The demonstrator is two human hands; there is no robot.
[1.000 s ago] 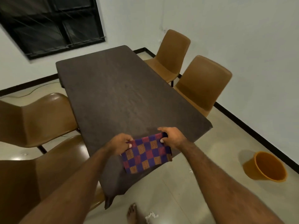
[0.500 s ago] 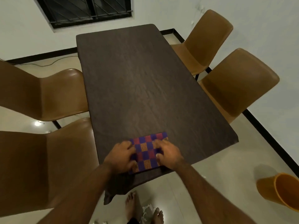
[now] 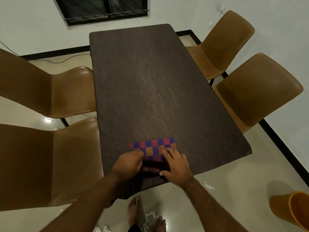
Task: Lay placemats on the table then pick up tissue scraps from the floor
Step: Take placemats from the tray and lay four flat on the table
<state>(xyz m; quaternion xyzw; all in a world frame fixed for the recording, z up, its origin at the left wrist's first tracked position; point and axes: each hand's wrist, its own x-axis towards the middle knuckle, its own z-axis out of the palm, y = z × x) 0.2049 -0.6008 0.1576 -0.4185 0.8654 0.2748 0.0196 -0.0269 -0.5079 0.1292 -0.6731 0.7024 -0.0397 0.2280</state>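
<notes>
A checkered purple, red and orange placemat (image 3: 153,148) lies on the dark brown table (image 3: 147,84) near its front edge. My left hand (image 3: 128,163) curls its fingers round the mat's near left edge. Laid flat on the mat's right near part is my right hand (image 3: 175,164), fingers spread and thumb along the near edge. The mat's near half is in shadow between the hands. White tissue scraps lie on the floor: one right of the table corner (image 3: 208,185), one between my bare feet (image 3: 150,216), and more at the bottom left (image 3: 103,229).
Brown chairs stand on both sides of the table, two on the left (image 3: 41,91) and two on the right (image 3: 254,91). An orange bin (image 3: 294,213) lies tipped on the floor at the bottom right. A cable runs along the far wall.
The placemat went from held in the air before the table edge to lying on the tabletop. My hands have slid back to its near edge, uncovering the far half.
</notes>
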